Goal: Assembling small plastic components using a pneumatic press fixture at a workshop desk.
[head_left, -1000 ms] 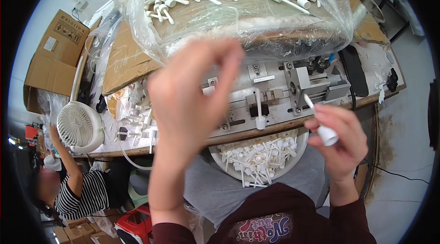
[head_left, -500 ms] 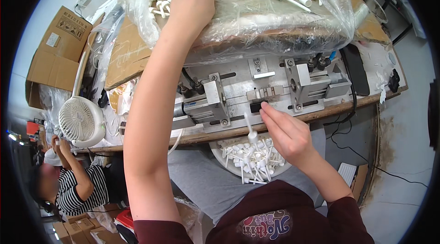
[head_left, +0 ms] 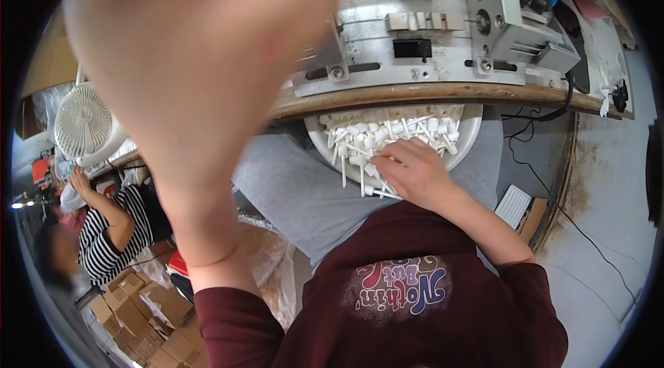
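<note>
My left forearm (head_left: 207, 91) is raised close to the camera and fills the upper left; its hand is cut off by the top edge. My right hand (head_left: 413, 176) reaches down into a white bowl (head_left: 470, 140) on my lap, fingers curled onto a heap of small white plastic stick pieces (head_left: 377, 136). Whether the fingers hold a piece is hidden. Just above the bowl, a grey metal fixture (head_left: 443, 43) with blocks and screws sits on the wooden bench edge (head_left: 415, 93).
A white fan (head_left: 83, 126) stands at the left. Below it, another person in a striped shirt (head_left: 114, 230) sits beside stacked cardboard boxes (head_left: 138, 326). A black cable (head_left: 553, 202) runs over the stained floor at the right, near a small white slatted object (head_left: 513, 205).
My right hand dropped from the metal fixture into the bowl on my lap. The left arm rose nearer the camera, and the view tilted downward, losing the bag of sticks.
</note>
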Motion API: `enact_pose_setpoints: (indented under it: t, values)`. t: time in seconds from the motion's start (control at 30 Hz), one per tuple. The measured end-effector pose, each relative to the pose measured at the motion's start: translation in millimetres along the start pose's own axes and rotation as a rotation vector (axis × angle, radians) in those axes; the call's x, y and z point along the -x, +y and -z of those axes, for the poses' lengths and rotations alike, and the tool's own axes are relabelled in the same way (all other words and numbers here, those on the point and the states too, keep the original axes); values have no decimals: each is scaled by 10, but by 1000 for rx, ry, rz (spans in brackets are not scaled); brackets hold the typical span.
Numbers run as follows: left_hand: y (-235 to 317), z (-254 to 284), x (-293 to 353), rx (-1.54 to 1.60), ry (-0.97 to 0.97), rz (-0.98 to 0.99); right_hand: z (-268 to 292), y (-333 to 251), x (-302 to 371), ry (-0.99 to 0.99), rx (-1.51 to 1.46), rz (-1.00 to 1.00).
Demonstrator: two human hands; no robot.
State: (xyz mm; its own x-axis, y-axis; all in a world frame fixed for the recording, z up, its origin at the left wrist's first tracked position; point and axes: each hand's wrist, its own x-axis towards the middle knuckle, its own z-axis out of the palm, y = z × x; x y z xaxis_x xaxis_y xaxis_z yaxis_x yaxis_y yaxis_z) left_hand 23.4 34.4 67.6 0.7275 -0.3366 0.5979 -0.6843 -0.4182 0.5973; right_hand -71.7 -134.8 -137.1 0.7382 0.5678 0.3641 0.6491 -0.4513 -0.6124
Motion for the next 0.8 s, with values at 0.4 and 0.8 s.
enact_pose_setpoints:
  t: [0.4, 0.8]
  values:
    - [-134, -321, 613, -220, -28, -34, -1181, 246, -243, -62, -69, 179]
    - [-218, -576, 498, -543, -168, 46, 467, -171, -15, -68, -609, -665]
